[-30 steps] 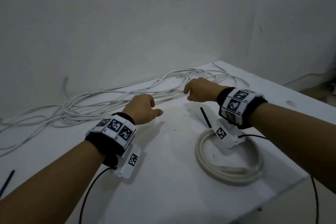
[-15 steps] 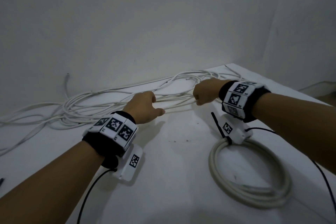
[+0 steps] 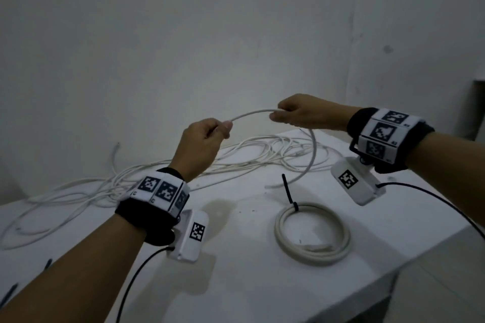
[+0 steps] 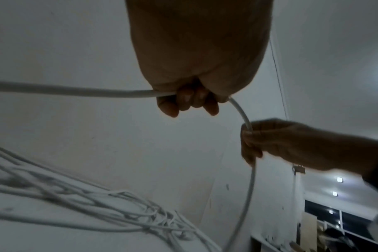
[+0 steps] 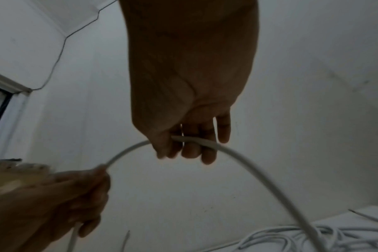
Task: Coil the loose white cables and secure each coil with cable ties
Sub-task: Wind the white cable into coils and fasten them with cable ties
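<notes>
White cable (image 3: 250, 114) arcs between our two raised hands above the table (image 3: 236, 283). From the head view, nearest us near the right edge lies a finished coil (image 3: 312, 236), bound by a black cable tie (image 3: 290, 193). Above it, our left hand (image 3: 202, 144) and right hand (image 3: 301, 113) each grip the cable, which drops from the right hand to a free end (image 3: 267, 187) on the surface. Only the left wrist view shows the left fingers (image 4: 183, 100) curled round the cable (image 4: 76, 91), with the right hand (image 4: 291, 145) beyond. Only the right wrist view shows the right fingers (image 5: 196, 145) wrapped over it. Farther back, along the far edge, the loose cables (image 3: 157, 173) sprawl in a tangle against a bare pale wall (image 3: 210, 34); the room is dim.
</notes>
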The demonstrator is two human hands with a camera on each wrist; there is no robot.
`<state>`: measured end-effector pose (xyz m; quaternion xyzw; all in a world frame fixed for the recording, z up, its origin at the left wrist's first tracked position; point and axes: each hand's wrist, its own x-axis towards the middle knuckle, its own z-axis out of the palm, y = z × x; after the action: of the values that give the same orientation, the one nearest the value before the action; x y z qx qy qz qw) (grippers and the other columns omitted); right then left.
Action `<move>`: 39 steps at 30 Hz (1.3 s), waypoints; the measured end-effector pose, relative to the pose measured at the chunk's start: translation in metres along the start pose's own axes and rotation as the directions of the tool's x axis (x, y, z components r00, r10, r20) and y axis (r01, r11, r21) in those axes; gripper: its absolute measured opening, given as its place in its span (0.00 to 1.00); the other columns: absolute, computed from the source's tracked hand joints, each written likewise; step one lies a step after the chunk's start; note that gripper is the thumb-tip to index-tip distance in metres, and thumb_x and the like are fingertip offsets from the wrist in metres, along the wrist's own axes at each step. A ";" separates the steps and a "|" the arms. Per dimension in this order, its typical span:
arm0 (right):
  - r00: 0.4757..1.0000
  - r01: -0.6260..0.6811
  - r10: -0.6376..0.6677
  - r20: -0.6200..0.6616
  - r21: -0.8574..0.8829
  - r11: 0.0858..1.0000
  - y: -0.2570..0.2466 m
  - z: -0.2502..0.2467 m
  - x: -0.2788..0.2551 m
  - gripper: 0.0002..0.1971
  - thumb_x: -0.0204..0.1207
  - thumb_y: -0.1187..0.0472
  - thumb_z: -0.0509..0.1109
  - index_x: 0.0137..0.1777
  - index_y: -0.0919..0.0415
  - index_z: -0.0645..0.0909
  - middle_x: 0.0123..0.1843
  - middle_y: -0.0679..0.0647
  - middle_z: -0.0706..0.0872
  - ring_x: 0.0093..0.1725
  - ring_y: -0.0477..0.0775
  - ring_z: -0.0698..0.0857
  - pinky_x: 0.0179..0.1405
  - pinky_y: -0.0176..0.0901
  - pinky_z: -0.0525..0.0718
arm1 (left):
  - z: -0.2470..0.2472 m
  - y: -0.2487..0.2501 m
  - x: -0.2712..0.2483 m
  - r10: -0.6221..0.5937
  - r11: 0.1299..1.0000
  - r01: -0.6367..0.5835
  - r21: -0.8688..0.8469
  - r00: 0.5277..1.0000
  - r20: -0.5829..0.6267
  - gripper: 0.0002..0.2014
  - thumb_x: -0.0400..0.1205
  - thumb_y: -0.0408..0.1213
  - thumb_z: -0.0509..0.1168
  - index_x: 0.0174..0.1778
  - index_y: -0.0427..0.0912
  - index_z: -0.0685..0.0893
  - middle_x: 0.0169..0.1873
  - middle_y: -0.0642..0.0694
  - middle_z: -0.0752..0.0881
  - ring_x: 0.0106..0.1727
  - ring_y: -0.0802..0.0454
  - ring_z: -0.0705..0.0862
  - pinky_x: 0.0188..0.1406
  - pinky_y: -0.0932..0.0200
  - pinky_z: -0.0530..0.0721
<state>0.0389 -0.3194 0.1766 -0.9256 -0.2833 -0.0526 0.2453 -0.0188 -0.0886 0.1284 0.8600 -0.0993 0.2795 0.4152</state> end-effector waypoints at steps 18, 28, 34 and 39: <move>0.846 0.401 0.379 -0.375 0.916 0.013 -0.058 -0.009 -0.085 0.12 0.79 0.59 0.66 0.34 0.58 0.75 0.20 0.43 0.74 0.23 0.45 0.67 0.27 0.37 0.66 | -0.009 0.074 -0.068 -0.044 0.961 0.034 -0.273 0.999 -0.030 0.18 0.88 0.50 0.53 0.42 0.38 0.72 0.34 0.38 0.89 0.25 0.42 0.84 0.21 0.57 0.77; 0.933 0.074 0.294 -0.209 0.909 0.411 -0.046 0.033 -0.092 0.13 0.83 0.54 0.63 0.40 0.61 0.77 0.24 0.49 0.70 0.26 0.49 0.72 0.27 0.39 0.71 | -0.018 0.067 -0.077 -0.334 0.749 0.397 -0.531 0.918 0.214 0.22 0.89 0.52 0.50 0.31 0.45 0.64 0.15 0.48 0.71 0.13 0.54 0.64 0.16 0.69 0.57; 0.987 -0.160 0.128 0.100 0.752 0.639 -0.024 0.068 -0.118 0.10 0.83 0.56 0.62 0.43 0.60 0.78 0.32 0.54 0.81 0.33 0.54 0.82 0.35 0.45 0.79 | -0.041 0.043 -0.060 -0.437 0.593 0.361 -0.720 0.895 0.088 0.22 0.89 0.51 0.50 0.29 0.48 0.62 0.16 0.53 0.61 0.13 0.57 0.55 0.16 0.72 0.53; 0.945 -0.324 0.230 0.233 0.563 0.760 -0.011 0.074 -0.128 0.05 0.82 0.62 0.64 0.45 0.62 0.77 0.39 0.62 0.87 0.33 0.59 0.86 0.27 0.45 0.84 | -0.044 0.028 -0.062 -0.439 0.636 0.391 -0.665 0.892 0.105 0.22 0.89 0.52 0.51 0.30 0.47 0.66 0.18 0.52 0.61 0.15 0.57 0.57 0.16 0.69 0.53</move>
<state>-0.0770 -0.3391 0.0864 -0.8348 -0.1629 0.1454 0.5055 -0.0986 -0.0761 0.1343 0.6415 0.0213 0.1502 0.7520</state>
